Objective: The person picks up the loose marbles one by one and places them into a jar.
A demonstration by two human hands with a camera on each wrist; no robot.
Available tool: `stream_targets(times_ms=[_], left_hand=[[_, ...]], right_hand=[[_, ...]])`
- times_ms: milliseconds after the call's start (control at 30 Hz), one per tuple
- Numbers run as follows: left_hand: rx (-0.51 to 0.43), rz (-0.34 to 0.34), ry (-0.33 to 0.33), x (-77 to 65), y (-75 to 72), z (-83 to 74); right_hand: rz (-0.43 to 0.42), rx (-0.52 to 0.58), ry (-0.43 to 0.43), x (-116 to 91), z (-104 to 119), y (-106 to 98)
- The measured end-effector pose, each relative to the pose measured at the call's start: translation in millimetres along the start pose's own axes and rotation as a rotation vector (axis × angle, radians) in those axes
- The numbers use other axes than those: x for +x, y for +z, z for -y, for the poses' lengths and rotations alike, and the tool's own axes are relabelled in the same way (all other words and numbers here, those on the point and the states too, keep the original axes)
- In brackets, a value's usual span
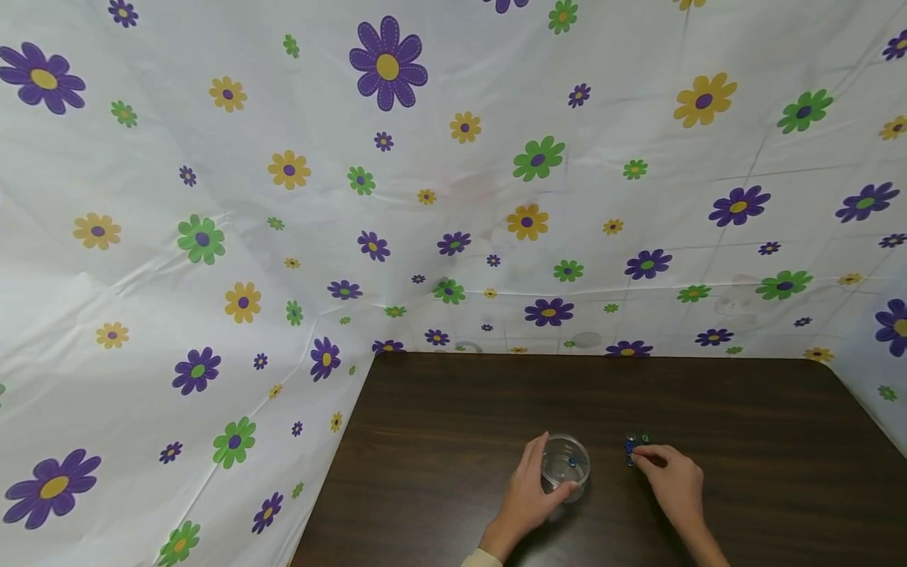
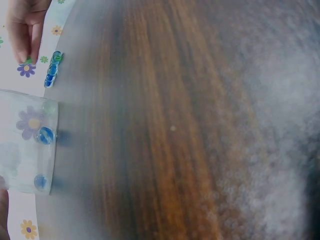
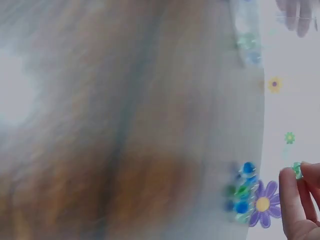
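My left hand (image 1: 526, 492) grips a clear cup (image 1: 583, 477) round its side, thumb on the near right and fingers on the far left. Inside the cup lie a few glass marbles, among them a blue one (image 2: 45, 135) and another blue one (image 2: 40, 181) near its bottom. My right hand (image 1: 676, 482) is to the right of the cup. Between thumb and fingers it pinches a green glass marble (image 3: 297, 170), above the table. Close by that hand, a small group of blue and green marbles (image 3: 242, 191) sits on the table.
The dark wooden table (image 1: 439, 441) runs back to a white sheet (image 1: 439, 165) printed with purple, green and yellow flowers. This sheet also hangs along the left and right sides.
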State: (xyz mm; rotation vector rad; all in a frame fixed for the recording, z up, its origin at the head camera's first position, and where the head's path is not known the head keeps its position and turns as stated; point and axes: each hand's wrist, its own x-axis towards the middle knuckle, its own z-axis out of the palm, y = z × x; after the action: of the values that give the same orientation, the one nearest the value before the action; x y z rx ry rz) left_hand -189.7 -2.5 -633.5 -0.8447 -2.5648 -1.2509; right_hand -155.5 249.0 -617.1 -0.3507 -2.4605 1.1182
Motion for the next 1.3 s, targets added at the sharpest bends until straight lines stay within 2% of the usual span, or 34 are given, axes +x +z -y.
stream_targets(times_ms=[133,400,767,967,1100,1300], left_hand=[[0.001,-0.001,0.003,-0.1,-0.1,0.3],[0.001,0.001,0.000,-0.3,1.2,1.7],[0.011,-0.012,0.038,-0.2,2.8,4.4],[0.010,-0.023,0.061,0.3,1.5,2.4],[0.001,-0.020,0.055,0.4,0.5,1.0],[-0.004,-0.015,0.041,0.0,-0.1,1.3]], right_hand=[[-0.009,0.042,0.056,2,9,-3],[-0.022,0.131,0.053,1,33,-1],[0.010,0.238,0.031,-7,61,21],[0.008,0.254,-0.028,-10,71,30],[0.031,0.273,-0.056,-11,75,33],[0.058,0.281,-0.048,-12,77,35]])
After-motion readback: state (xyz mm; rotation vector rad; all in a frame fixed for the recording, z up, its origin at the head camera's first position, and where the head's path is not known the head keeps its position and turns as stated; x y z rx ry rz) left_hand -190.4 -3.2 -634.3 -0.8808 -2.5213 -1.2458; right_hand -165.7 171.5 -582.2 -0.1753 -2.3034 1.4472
